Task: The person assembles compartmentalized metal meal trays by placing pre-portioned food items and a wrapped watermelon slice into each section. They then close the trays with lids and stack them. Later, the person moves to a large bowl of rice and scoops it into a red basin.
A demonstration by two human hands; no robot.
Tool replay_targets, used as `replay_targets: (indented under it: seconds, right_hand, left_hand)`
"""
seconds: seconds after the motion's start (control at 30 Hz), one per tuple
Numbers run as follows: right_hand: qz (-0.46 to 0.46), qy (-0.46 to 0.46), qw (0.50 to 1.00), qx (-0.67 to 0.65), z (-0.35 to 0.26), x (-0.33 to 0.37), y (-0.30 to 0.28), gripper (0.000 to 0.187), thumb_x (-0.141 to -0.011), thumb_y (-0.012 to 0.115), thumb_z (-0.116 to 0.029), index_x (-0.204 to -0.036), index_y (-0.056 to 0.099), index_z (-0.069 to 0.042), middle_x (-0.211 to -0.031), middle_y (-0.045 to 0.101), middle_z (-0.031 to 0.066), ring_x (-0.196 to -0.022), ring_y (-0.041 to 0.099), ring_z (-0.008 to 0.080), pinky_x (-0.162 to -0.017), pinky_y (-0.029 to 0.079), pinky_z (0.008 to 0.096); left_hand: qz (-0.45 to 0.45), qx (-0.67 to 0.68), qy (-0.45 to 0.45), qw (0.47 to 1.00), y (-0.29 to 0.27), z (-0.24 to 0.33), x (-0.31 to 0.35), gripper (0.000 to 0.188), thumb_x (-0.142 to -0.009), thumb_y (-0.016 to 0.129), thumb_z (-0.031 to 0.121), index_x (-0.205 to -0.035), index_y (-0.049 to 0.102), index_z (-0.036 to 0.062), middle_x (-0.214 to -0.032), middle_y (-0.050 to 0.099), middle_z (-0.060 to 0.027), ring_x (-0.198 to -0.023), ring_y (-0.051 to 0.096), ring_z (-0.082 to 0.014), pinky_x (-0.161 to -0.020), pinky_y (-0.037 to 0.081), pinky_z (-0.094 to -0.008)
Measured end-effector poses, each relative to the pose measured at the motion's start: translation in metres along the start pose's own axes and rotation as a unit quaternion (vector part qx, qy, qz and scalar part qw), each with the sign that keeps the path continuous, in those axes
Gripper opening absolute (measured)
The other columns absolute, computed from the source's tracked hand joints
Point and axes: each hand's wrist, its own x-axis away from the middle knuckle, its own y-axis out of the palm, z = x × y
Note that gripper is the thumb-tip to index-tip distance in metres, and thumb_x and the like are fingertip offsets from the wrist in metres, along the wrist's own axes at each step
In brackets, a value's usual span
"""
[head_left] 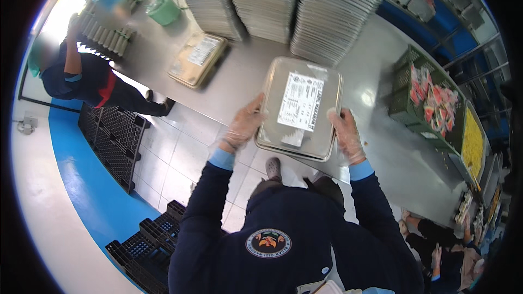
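Observation:
A rectangular lidded food tray [275, 128], metal-looking with a white printed label on its lid, is between my hands at the near edge of the steel table. My left hand [243, 124], in a clear plastic glove, grips its left side. Gloved the same way, my right hand [347, 136] holds the right side, thumb over the rim. The doubled rim at the near side suggests more than one layer; I cannot tell how many. Further left on the table lies a similar labelled tray [190, 71].
Tall stacks of trays [261, 5] stand at the back of the steel table [365, 92]. To the right are a green crate [406, 95] of wrapped red pieces and a container of yellow food [473, 139]. Co-workers [76, 76] stand left; black pallets [111, 141] rest near the wall.

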Motion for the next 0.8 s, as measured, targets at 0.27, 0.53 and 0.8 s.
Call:
replay_targets:
  seconds: [0.27, 0.53, 0.8]
  right_hand:
    - [0.000, 0.046, 0.990, -0.133, 0.058, -0.010, 0.003, 0.068, -0.106, 0.052, -0.050, -0.153, 0.042, -0.001, -0.147, 0.051, 0.0137, -0.134, 0.048, 0.0207, -0.109, 0.043, 0.0341]
    - [-0.098, 0.114, 0.955, -0.255, 0.098, -0.035, 0.014, 0.084, -0.103, 0.043, -0.067, -0.156, 0.038, -0.002, -0.146, 0.054, 0.0127, -0.132, 0.054, 0.0238, -0.111, 0.045, 0.0370]
    - [-0.088, 0.136, 0.959, -0.234, 0.079, -0.041, 0.021, 0.086, -0.100, 0.044, -0.072, -0.152, 0.045, -0.003, -0.139, 0.060, 0.0133, -0.124, 0.060, 0.0236, -0.105, 0.050, 0.0369]
  left_hand:
    - [0.008, -0.045, 0.018, 0.999, -0.024, -0.057, -0.027, 0.084, -0.104, 0.054, 0.050, -0.164, 0.018, 0.0038, -0.170, 0.020, -0.0176, -0.156, 0.021, -0.0269, -0.126, 0.021, -0.0372]
    - [-0.029, 0.107, -0.043, 0.993, -0.017, -0.078, -0.063, 0.088, -0.105, 0.046, 0.060, -0.165, 0.013, 0.0039, -0.171, 0.018, -0.0114, -0.157, 0.015, -0.0227, -0.127, 0.016, -0.0364]
    - [-0.072, 0.244, -0.069, 0.965, -0.040, -0.053, -0.067, 0.082, -0.103, 0.057, 0.053, -0.161, 0.028, 0.0019, -0.153, 0.045, -0.0115, -0.143, 0.040, -0.0196, -0.119, 0.032, -0.0339]
